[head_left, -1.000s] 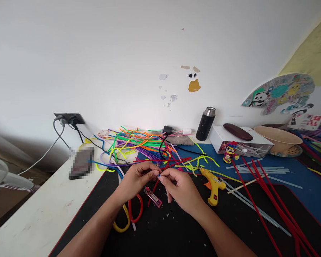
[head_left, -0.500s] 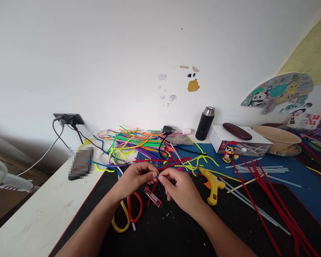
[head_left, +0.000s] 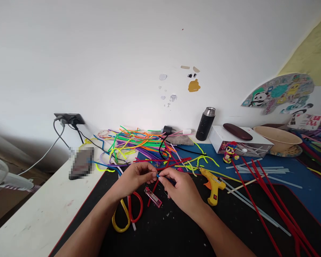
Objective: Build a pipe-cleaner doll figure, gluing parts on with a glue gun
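My left hand point(head_left: 136, 178) and my right hand point(head_left: 181, 190) meet over the black mat point(head_left: 160, 232), fingertips pinched together. Between them is a small blue piece point(head_left: 158, 175), and a red pipe cleaner point(head_left: 155, 185) runs down from the pinch. Both hands are closed on these. A small pink-red case point(head_left: 153, 197) lies just below the fingers. Scissors with a yellow and a red handle point(head_left: 127, 214) lie under my left wrist.
A yellow glue gun point(head_left: 213, 184) lies right of my right hand. A heap of coloured pipe cleaners point(head_left: 139, 144) fills the back. Long red stems point(head_left: 267, 200) and clear glue sticks point(head_left: 251, 205) lie at right. A black flask point(head_left: 205, 124), white box point(head_left: 240, 141), bowl point(head_left: 278, 137) and phone point(head_left: 81, 162) stand behind.
The hands stay together at the same spot; the fingertips shift only slightly on the small blue piece. Nothing else has moved.
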A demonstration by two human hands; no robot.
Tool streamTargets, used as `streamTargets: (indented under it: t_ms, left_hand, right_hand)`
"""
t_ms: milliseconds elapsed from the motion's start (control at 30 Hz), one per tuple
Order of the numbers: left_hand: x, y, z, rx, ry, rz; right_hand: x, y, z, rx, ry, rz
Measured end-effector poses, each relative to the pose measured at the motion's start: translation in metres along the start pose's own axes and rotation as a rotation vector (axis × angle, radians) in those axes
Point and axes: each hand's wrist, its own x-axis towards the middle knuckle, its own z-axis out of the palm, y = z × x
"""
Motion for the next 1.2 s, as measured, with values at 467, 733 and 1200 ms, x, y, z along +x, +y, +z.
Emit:
streamTargets:
  t_ms: [467,733,1200]
  left_hand:
    - [-0.0029,-0.0050,-0.0026,0.050,-0.054,0.019]
    - [-0.0033,-0.0042,-0.0026,0.068,-0.087,0.027]
    - [-0.0041,-0.0062,-0.0032,0.142,-0.116,0.044]
  right_hand:
    - [-0.0003,-0.0026,-0.0022,-0.145,0.001,-0.056]
    - [0.0000,0.0015,-0.0014,-0.009,-0.051,0.014]
    - [0.0007,-0.0013,-0.0029,0.015,-0.088,0.042]
